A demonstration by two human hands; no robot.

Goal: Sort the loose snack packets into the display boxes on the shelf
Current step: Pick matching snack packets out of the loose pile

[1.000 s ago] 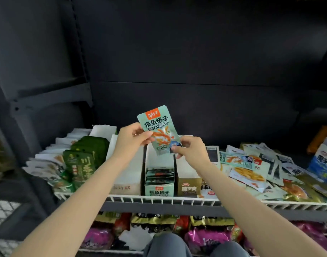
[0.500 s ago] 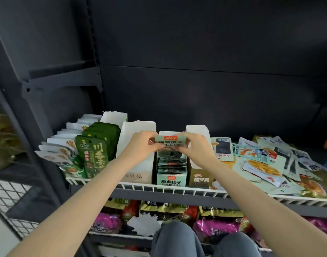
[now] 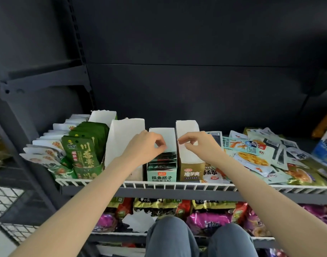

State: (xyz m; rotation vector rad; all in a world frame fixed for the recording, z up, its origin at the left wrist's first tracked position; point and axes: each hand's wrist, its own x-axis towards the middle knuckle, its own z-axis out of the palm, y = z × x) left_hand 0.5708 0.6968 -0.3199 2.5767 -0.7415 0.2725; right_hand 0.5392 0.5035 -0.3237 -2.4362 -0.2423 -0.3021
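Left hand (image 3: 144,147): I've got it at frame centre, forearm running up from the lower left, wrist bent down over the mint-green display box (image 3: 161,169). Grip is pressed together, thumb and forefinger tips meeting right at the top edge of the packets in that box. Can't tell if it's actually pinching one or just touching.

Right hand (image 3: 198,145): just right of centre, forearm coming from the lower right. Fingers curled, thumb and forefinger tips close together over the gap between the mint-green box and the gold-brown box (image 3: 191,164). Nothing visibly held, honestly can't say more.

Packets in the box (image 3: 161,161): dark-topped ones stacked upright in the mint-green box, sitting at the front rail of the wire shelf (image 3: 177,185).

Loose packets (image 3: 261,156): big messy pile on the right side of the shelf, lying flat and overlapping.

Left of centre: a tall white box (image 3: 122,140) partly behind my left arm, then a dark green box of green packets (image 3: 84,153), then white packets fanned out at the far left.

Bottom of frame: knees in grey trousers (image 3: 170,236), lower shelf with purple and yellow bags.
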